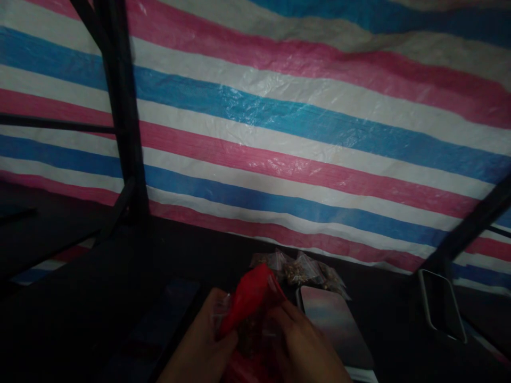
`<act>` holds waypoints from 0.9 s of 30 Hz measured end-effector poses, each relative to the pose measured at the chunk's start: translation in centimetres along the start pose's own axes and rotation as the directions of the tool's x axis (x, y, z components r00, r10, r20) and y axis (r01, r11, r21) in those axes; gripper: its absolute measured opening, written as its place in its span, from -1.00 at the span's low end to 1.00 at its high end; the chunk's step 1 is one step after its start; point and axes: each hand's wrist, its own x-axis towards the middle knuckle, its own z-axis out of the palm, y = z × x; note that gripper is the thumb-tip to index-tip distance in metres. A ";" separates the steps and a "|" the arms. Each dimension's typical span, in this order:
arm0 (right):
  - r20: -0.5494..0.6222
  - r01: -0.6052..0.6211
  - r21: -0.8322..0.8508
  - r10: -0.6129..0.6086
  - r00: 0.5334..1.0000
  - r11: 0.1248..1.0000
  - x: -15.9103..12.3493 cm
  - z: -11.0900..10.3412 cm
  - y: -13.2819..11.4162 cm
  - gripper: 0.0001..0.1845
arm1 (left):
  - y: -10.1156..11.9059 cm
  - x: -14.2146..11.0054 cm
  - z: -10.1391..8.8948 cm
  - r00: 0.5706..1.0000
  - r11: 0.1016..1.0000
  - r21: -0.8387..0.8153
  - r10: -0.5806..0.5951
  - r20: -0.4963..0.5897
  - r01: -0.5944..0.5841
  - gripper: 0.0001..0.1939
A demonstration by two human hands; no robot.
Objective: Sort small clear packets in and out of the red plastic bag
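Here, up close, the left hand (209,332) and right hand (305,338) grip a red bag (251,291) between them, clear plastic (222,309) showing at the left fingers; just right, a flat-topped device (335,324); beyond, small clear packets (300,270), then striped sheeting (287,122).

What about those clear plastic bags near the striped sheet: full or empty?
Not empty: brownish pieces show through the clear plastic bags. Whether they're completely full, I cannot tell.
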 end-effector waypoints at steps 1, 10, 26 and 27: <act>-0.004 0.006 0.011 -0.006 1.000 1.000 0.1 0.1 0.0 -0.46 | 0.1 0.1 0.1 1.000 1.000 -0.001 0.012 0.029 -0.012 -0.86; -0.065 -0.024 -0.035 0.021 0.998 0.999 0.4 1.2 0.6 -0.35 | 0.4 0.4 -0.1 0.996 0.997 0.005 0.073 0.051 -0.073 -0.89; 0.046 0.078 -0.104 -0.074 0.996 0.992 0.2 0.4 0.3 -0.43 | -0.8 -0.3 0.0 0.981 0.974 0.222 -0.008 -0.195 0.052 -0.65; 0.046 0.077 -0.108 -0.072 0.996 0.991 0.2 0.3 0.3 -0.43 | -0.8 -0.5 0.0 0.986 0.961 0.268 -0.018 -0.167 0.063 -0.68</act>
